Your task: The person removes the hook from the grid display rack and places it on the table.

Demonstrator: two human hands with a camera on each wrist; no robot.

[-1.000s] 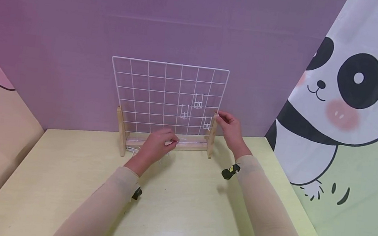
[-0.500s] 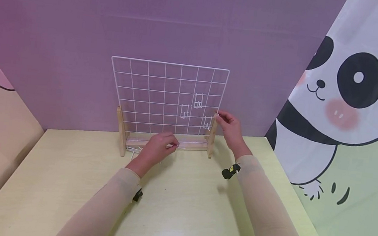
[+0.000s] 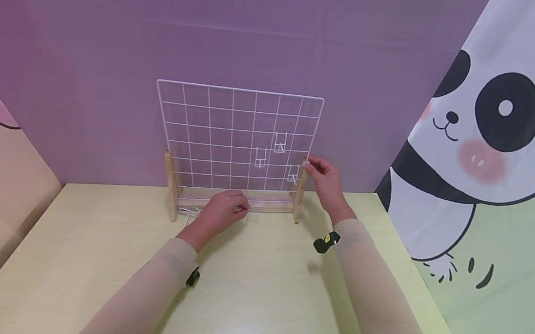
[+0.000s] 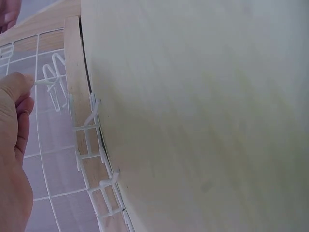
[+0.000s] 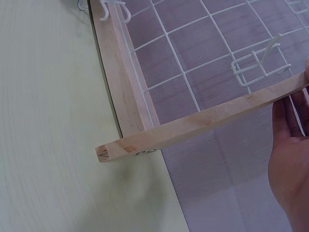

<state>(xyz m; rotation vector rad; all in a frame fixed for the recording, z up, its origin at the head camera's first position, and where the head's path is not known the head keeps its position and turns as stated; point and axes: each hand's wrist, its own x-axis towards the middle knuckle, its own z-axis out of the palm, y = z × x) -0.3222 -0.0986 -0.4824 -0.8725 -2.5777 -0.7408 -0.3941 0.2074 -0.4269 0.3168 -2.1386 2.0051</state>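
Three white wire hooks (image 3: 280,147) hang on a mesh panel (image 3: 241,89) as a person's left hand (image 3: 222,210) pinches another hook (image 4: 58,78) by its prong, low before the panel, its loops just beyond the fingertips. Light, stiff and probably slick, it seems best held there. The right hand (image 3: 327,187) grips the wooden stand's right post (image 3: 299,198) near its top.

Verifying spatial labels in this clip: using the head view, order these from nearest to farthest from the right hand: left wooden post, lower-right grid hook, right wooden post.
1. Right wooden post: at the fingertips of the right hand.
2. Lower-right grid hook: just left of that post.
3. Left wooden post: at the grid's far left side.
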